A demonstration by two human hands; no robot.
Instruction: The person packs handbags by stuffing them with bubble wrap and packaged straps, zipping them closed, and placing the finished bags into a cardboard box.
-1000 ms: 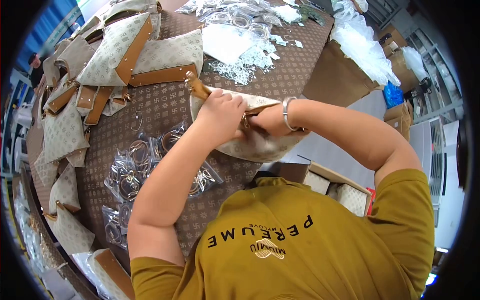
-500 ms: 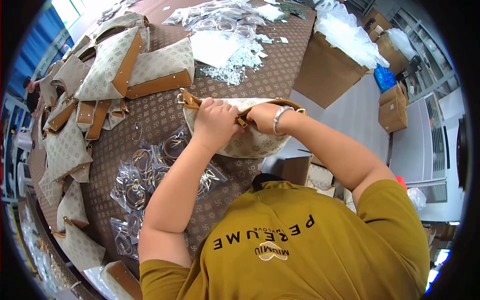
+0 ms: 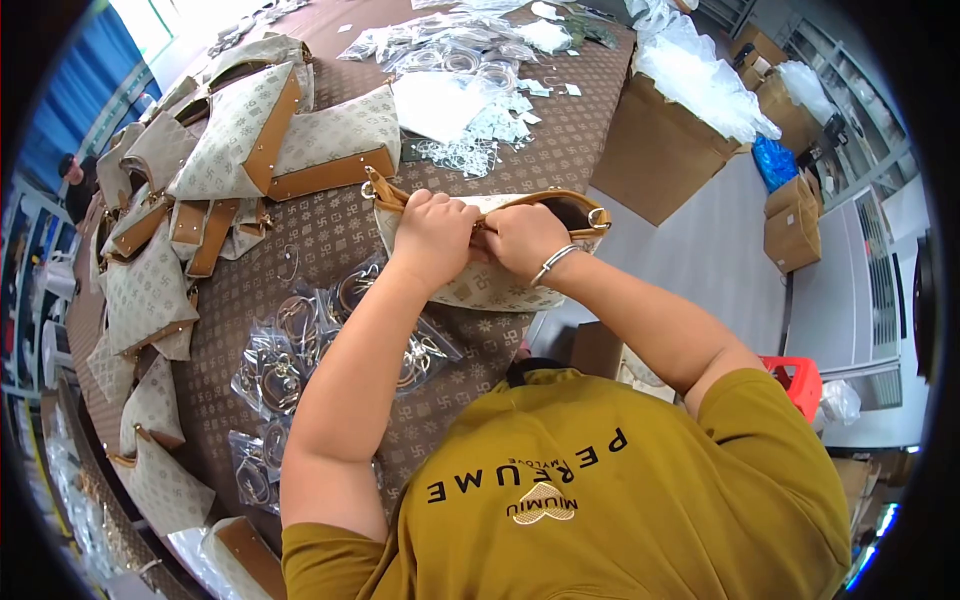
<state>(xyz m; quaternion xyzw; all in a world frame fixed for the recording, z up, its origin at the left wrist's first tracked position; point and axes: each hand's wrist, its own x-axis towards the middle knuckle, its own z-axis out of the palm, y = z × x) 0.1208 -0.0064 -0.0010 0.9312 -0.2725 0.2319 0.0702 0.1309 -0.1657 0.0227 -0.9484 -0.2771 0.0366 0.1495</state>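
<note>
Shows a patterned handbag (image 3: 495, 292) in front of the torso, at the right-hand edge of the brown patterned table (image 3: 575, 135), with its right end reaching beyond that edge. Presents the bag with its mouth toward the head camera, gaping at the right end and covered by fingers near the middle.

Grips the tan rim (image 3: 578, 198) from above with the left hand (image 3: 432, 235), in a narrow hold with curled fingers, left of the middle of the mouth. Closes the right hand (image 3: 528, 240) on the same bag at the middle of the opening, just beside the left hand, with fingertips bunched together. Hides the exact part between those fingertips; cannot be told. Includes a silver bracelet (image 3: 553, 265) around the right wrist and a metal ring (image 3: 598, 217) at the right end of the rim.

Displays, left of the left forearm, clear packets of coiled straps (image 3: 275, 375) flat on the table. Places a heap of similar bags (image 3: 230, 135) farther left, in overlapping layers with tan bases partly exposed. Sets white sheets (image 3: 435, 105) and small white tags (image 3: 497, 122) beyond the handbag, near more clear packets (image 3: 440, 50) at the far side.

Locates a cardboard box (image 3: 655, 155), topped with clear plastic (image 3: 700, 80), to the right of the table. Includes, farther right, a blue bag (image 3: 772, 160) and a smaller carton (image 3: 792, 225); shows a red object (image 3: 795, 380) beyond the right upper arm. Includes another person (image 3: 75, 178) at the far left, well apart from both hands.
</note>
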